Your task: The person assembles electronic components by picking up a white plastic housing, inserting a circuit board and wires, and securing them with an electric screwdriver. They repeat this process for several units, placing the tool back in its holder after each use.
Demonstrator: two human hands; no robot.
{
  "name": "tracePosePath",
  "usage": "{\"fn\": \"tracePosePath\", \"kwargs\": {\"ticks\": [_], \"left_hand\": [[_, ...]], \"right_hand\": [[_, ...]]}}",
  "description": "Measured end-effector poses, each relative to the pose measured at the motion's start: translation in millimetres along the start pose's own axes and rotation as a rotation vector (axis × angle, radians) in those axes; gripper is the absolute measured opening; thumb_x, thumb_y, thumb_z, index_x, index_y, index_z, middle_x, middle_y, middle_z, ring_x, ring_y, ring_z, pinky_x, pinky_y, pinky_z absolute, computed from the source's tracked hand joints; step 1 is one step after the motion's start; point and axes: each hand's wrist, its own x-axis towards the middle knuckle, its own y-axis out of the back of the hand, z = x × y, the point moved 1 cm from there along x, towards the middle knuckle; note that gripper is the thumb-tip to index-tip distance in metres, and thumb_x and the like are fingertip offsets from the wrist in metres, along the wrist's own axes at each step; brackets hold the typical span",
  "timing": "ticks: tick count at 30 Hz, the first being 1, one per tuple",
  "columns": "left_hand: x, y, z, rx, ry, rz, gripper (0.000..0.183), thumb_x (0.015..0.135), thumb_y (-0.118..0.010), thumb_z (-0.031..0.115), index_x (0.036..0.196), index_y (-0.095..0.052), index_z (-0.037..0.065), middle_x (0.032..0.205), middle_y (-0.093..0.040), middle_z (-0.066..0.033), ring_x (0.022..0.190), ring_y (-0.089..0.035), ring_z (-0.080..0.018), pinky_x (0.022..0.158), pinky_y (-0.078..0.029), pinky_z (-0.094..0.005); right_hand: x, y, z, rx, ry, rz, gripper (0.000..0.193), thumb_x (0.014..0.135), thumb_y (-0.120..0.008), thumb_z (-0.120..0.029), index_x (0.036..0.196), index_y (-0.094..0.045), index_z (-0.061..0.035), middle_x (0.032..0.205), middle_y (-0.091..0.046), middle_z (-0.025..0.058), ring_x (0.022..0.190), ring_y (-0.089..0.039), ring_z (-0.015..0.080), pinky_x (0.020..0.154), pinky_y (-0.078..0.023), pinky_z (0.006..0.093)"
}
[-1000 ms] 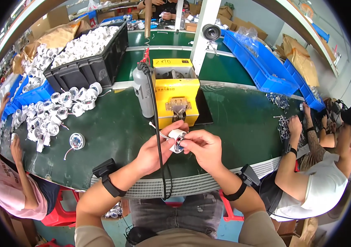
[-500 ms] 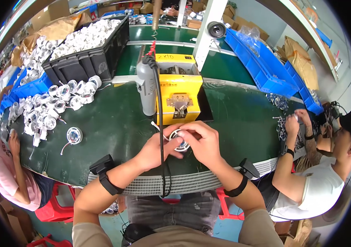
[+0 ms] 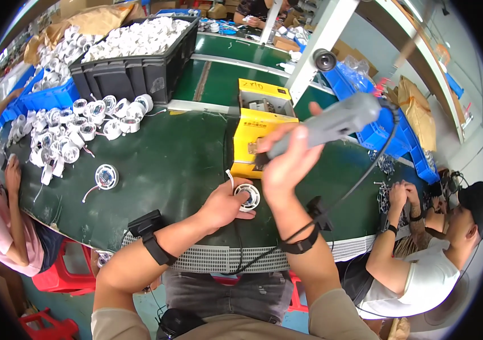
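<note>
My left hand (image 3: 220, 205) grips a round white housing (image 3: 252, 199) with a dark middle, just above the green table; a short lead with a white plug sticks up beside it. In my right hand (image 3: 291, 163) is a grey corded electric screwdriver (image 3: 340, 122), held tilted, its lower end toward the yellow screw feeder (image 3: 248, 131). That end lies by the feeder's metal front block, and my fingers partly hide the tip. A similar round housing (image 3: 106, 177) with a trailing lead lies alone on the table to the left.
Many white housings (image 3: 86, 131) are heaped at the left, before a black crate (image 3: 131, 73) full of white parts. Blue bins (image 3: 377, 136) stand at the right behind a white post (image 3: 323, 48). Co-workers sit at both sides. The screwdriver's cord (image 3: 360, 182) loops past my right forearm.
My right hand has left the housing and taken hold of the screwdriver, which hung upright before the feeder and is now tilted to the right. My left hand keeps the housing.
</note>
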Motion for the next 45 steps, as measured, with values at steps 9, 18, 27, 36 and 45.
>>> {"fn": "tracePosePath", "kwargs": {"ticks": [9, 18, 27, 36, 45], "left_hand": [[-1.4, 3.9, 2.0, 0.008, 0.072, 0.02, 0.038, 0.097, -0.045, 0.008, 0.133, -0.042, -0.004, 0.109, -0.058, -0.0121, 0.086, -0.066, -0.0242, 0.079, -0.06, -0.0342], [-1.6, 1.3, 4.1, 0.03, 0.071, 0.031, 0.035, 0.098, -0.044, 0.008, 0.13, -0.043, -0.005, 0.11, -0.058, -0.0124, 0.087, -0.066, -0.0243, 0.078, -0.06, -0.0346], [-1.9, 3.7, 3.7, 0.056, 0.039, 0.025, 0.035, 0.098, -0.043, 0.009, 0.13, -0.044, -0.005, 0.114, -0.056, -0.0124, 0.092, -0.065, -0.0233, 0.08, -0.06, -0.0342], [-2.5, 1.5, 5.1, 0.078, 0.029, 0.009, 0.037, 0.098, -0.042, 0.01, 0.131, -0.041, -0.007, 0.121, -0.052, -0.0135, 0.097, -0.063, -0.0235, 0.081, -0.06, -0.0342], [-3.7, 0.2, 7.2, 0.089, 0.034, 0.018, 0.035, 0.098, -0.043, 0.01, 0.129, -0.043, -0.007, 0.117, -0.055, -0.0144, 0.094, -0.065, -0.0239, 0.081, -0.06, -0.0342]], "right_hand": [[18.2, 14.7, 15.4, -0.183, -0.047, 0.001, 0.033, 0.098, -0.045, -0.022, 0.123, -0.038, -0.0001, 0.058, -0.048, 0.0073, 0.045, -0.047, 0.0149, 0.043, -0.04, 0.0288], [15.3, 16.7, 12.5, -0.17, -0.109, -0.045, 0.031, 0.098, -0.046, -0.022, 0.12, -0.038, -0.0011, 0.062, -0.048, 0.0075, 0.045, -0.046, 0.0149, 0.043, -0.041, 0.029], [-38.8, 27.8, -13.8, -0.015, -0.262, -0.11, 0.038, 0.097, -0.044, -0.025, 0.126, -0.033, -0.0032, 0.064, -0.047, 0.0083, 0.046, -0.046, 0.0164, 0.044, -0.042, 0.0313], [-44.4, 29.5, -6.4, -0.025, -0.273, -0.134, 0.035, 0.097, -0.043, -0.024, 0.124, -0.033, -0.0032, 0.065, -0.048, 0.0088, 0.047, -0.047, 0.0161, 0.046, -0.044, 0.031], [-44.2, 30.6, -8.5, -0.003, -0.278, -0.143, 0.034, 0.097, -0.044, -0.025, 0.122, -0.034, -0.0032, 0.065, -0.048, 0.0091, 0.048, -0.047, 0.0165, 0.046, -0.044, 0.0309]]}}
